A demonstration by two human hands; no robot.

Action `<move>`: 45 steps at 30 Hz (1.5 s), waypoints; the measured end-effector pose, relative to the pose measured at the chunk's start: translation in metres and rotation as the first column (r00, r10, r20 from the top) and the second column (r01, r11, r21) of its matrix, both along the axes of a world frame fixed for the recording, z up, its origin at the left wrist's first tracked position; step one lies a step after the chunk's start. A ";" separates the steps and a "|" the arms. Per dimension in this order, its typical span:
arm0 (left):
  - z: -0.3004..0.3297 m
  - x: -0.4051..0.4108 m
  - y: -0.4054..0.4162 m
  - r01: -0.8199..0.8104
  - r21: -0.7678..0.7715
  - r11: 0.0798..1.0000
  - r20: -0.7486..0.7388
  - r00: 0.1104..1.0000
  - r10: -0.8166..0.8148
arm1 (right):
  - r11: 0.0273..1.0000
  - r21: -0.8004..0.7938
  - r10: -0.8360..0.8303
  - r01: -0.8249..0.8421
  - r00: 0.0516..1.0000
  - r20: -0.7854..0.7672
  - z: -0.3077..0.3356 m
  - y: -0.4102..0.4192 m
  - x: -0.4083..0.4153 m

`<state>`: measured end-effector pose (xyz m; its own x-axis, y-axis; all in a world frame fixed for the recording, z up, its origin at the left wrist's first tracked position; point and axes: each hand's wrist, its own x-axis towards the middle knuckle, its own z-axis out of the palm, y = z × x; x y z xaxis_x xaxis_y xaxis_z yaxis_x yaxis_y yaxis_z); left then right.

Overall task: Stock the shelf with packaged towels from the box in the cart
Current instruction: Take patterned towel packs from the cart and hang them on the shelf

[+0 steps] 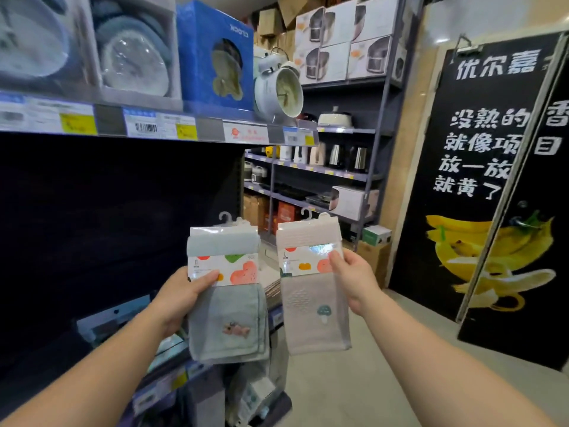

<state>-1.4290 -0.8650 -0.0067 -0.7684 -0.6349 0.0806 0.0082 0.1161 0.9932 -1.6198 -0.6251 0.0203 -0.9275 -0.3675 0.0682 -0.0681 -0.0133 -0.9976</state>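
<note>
My left hand [180,298] grips a pale green packaged towel [226,318] with a white hanger hook and a colourful paper band. It holds the pack upright in front of the dark shelf bay [117,229]. Beside it, my right hand [354,280] grips a beige packaged towel [312,312] with a small mushroom embroidery, also upright. The two packs hang side by side, slightly apart. More packaged towels [255,396] hang low on the shelf below them. The box and the cart are out of view.
An upper shelf [154,124] above the bay carries boxed clocks, a blue box [215,53] and a white alarm clock [280,90]. Kettles and appliance boxes fill racks behind. A black banana poster [480,180] stands at the right, with grey floor in front of it.
</note>
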 end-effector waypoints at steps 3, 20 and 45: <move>-0.002 -0.002 -0.029 -0.019 0.034 0.999 -0.019 1.000 0.020 | 0.999 0.033 0.044 -0.043 0.999 -0.023 0.007 -0.021 -0.016; -0.022 -0.015 -0.080 -0.173 0.202 0.964 -0.041 0.982 0.185 | 0.959 0.130 0.255 -0.252 0.967 -0.014 0.035 -0.129 -0.094; -0.028 -0.045 -0.025 -0.461 0.175 0.870 0.005 0.884 0.467 | 0.800 0.075 0.585 -0.595 0.802 0.117 -0.016 -0.242 -0.167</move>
